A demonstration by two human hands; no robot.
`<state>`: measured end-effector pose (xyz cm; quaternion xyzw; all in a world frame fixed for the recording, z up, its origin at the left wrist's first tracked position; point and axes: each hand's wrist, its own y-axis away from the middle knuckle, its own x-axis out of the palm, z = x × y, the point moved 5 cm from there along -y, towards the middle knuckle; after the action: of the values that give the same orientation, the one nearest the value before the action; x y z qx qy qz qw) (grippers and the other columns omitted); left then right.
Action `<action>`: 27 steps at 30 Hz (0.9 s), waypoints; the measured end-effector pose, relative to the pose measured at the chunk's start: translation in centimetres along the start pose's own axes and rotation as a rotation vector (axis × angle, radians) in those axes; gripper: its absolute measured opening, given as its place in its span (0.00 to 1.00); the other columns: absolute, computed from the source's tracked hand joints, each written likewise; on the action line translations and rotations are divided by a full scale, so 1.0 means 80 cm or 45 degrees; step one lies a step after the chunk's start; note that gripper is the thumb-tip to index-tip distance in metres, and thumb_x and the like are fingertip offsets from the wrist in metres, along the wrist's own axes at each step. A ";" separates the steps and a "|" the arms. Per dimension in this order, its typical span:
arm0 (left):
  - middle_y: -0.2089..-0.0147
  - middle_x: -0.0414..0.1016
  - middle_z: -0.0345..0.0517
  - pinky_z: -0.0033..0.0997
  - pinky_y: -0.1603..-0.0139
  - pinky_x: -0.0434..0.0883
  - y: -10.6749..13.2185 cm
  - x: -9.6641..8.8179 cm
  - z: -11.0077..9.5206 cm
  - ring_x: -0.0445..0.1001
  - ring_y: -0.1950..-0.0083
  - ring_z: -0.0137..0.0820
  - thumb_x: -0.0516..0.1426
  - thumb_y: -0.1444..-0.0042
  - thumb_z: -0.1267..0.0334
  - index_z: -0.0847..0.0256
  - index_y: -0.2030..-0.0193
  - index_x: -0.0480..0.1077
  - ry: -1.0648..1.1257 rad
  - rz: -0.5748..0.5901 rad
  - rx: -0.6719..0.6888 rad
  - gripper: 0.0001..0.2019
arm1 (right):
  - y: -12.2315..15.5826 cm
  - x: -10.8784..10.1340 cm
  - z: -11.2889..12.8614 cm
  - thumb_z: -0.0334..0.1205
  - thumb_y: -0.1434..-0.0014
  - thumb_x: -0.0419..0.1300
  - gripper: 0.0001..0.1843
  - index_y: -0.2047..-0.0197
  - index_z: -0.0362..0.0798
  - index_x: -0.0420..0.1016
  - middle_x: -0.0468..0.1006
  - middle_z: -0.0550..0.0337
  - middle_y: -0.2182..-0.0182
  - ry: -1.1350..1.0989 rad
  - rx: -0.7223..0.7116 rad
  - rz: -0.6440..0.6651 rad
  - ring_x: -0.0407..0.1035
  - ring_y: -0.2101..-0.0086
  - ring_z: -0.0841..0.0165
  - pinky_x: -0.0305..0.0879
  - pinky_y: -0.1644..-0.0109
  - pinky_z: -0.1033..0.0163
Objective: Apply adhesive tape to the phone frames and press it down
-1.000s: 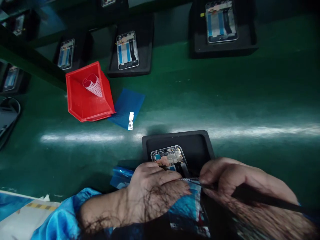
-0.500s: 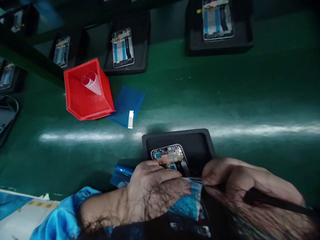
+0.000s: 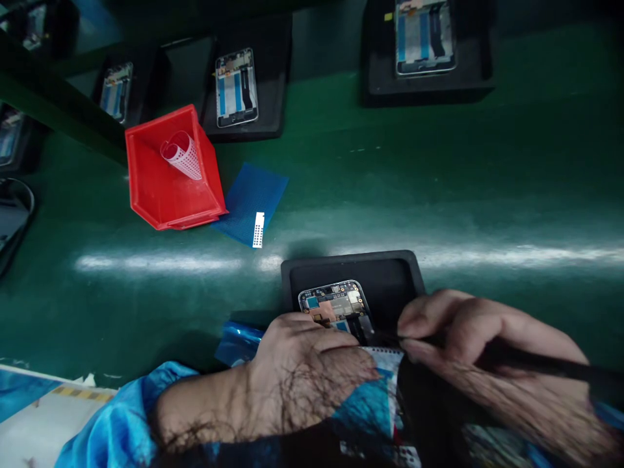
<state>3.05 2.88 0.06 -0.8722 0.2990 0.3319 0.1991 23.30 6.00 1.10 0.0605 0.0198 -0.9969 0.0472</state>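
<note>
Two bare hands of mine are at work at the lower centre of the frame. My right hand (image 3: pixel 468 344) pinches a dark slender tool (image 3: pixel 536 365) between thumb and fingers, its tip near an opened smartphone (image 3: pixel 336 305). The smartphone sits inside a black tray (image 3: pixel 390 276), its circuit board showing at the top and its lower part hidden behind my left hand (image 3: pixel 309 374). I cannot tell whether my left fingers grasp anything, as they are out of sight. Just below my left thumb is a blue-and-white sheet (image 3: pixel 368 400) with a row of holes along its edge, and crumpled blue film (image 3: pixel 238 341) lies beside my wrist.

At centre left, a red bin (image 3: pixel 170 201) holds a rolled perforated sheet (image 3: pixel 184 159); touching it is a blue sheet (image 3: pixel 260 192) bearing a white dotted strip (image 3: pixel 259 229). Another opened phone (image 3: pixel 236 88) lies at upper left, one more (image 3: pixel 425 36) at upper right.
</note>
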 end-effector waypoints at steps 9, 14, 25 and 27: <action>0.64 0.91 0.30 0.35 0.62 0.80 -0.004 -0.005 -0.007 0.79 0.74 0.26 0.61 0.20 0.62 0.52 0.56 0.82 -0.025 -0.092 0.095 0.11 | -0.006 0.010 -0.018 0.39 0.39 0.78 0.15 0.72 0.61 0.79 0.90 0.70 0.67 0.152 0.086 -0.180 0.87 0.66 0.69 0.82 0.61 0.68; 0.68 0.88 0.29 0.33 0.64 0.78 -0.006 -0.004 -0.009 0.76 0.75 0.25 0.62 0.21 0.63 0.52 0.59 0.80 -0.101 -0.092 0.078 0.12 | -0.009 0.016 -0.018 0.40 0.40 0.79 0.15 0.72 0.61 0.80 0.90 0.70 0.67 0.169 0.160 -0.168 0.86 0.65 0.71 0.81 0.60 0.69; 0.69 0.84 0.28 0.33 0.63 0.74 -0.003 0.004 -0.008 0.76 0.73 0.24 0.65 0.22 0.65 0.54 0.60 0.80 -0.131 0.005 0.087 0.10 | -0.008 0.018 -0.016 0.37 0.40 0.77 0.15 0.73 0.61 0.80 0.90 0.69 0.67 0.238 0.098 -0.176 0.86 0.67 0.68 0.80 0.62 0.65; 0.68 0.85 0.27 0.33 0.64 0.74 -0.002 0.005 -0.008 0.75 0.73 0.24 0.65 0.23 0.64 0.53 0.60 0.80 -0.154 0.043 0.093 0.09 | -0.010 0.019 -0.016 0.36 0.39 0.76 0.15 0.73 0.61 0.80 0.90 0.69 0.66 0.240 0.076 -0.165 0.86 0.67 0.68 0.80 0.63 0.64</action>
<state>3.74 2.50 0.27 -0.8376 0.3131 0.3762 0.2426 21.89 6.68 -0.30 0.1542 -0.0016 -0.9878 -0.0211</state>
